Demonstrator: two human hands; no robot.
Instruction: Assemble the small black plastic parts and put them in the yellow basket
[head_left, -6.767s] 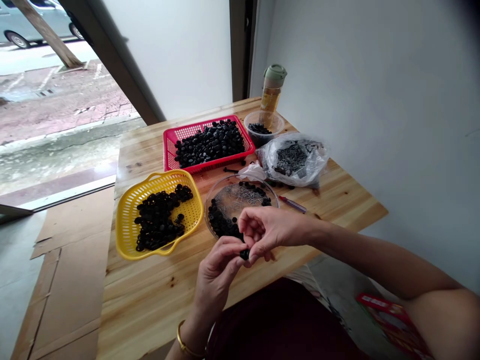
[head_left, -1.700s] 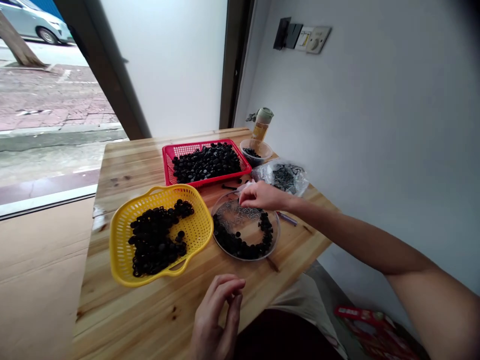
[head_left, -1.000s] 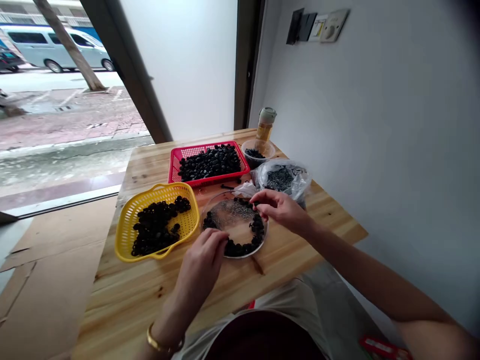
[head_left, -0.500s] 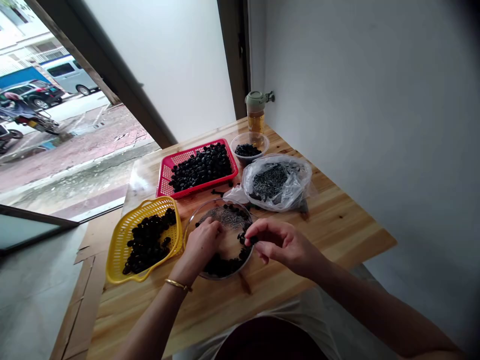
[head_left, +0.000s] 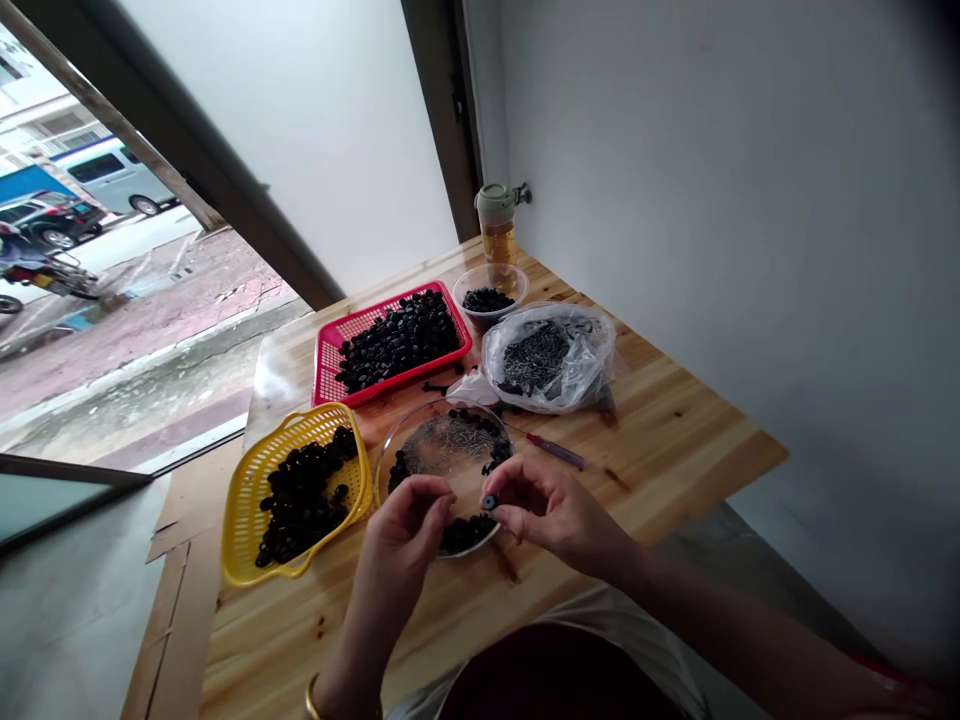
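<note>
Clock centred on the clear dish. Wooden table point(head_left: 675, 430) under it all. Red mesh basket point(head_left: 405, 376) w/ glossy black pcs at 11 o'c; yellow basket point(head_left: 240, 500) w/ black rings/caps at 9. Clear round dish point(head_left: 465, 478) mid, black caps round its rim, thin metal pins point(head_left: 457, 435) toward 12. Plastic bag point(head_left: 589, 375) of dark slim bits at 1–2.

R hand point(head_left: 547, 510) at 4: thumb + finger clamped on one black cap point(head_left: 489, 502), held over dish's near R edge. L hand point(head_left: 401, 530) at 7–8: thumb + finger tips v. close, can't tell if anything's btwn. Hands apart.

Clear tub point(head_left: 517, 285) + lidded bottle point(head_left: 496, 210) ~12–1; screwdriver point(head_left: 559, 452) at 3.

Step, prob.: small-parts handling, cap picked up & being lined up btwn hands. Next move calls for steady R pinch, cap's pale centre squared to L fingertips, light touch.
</note>
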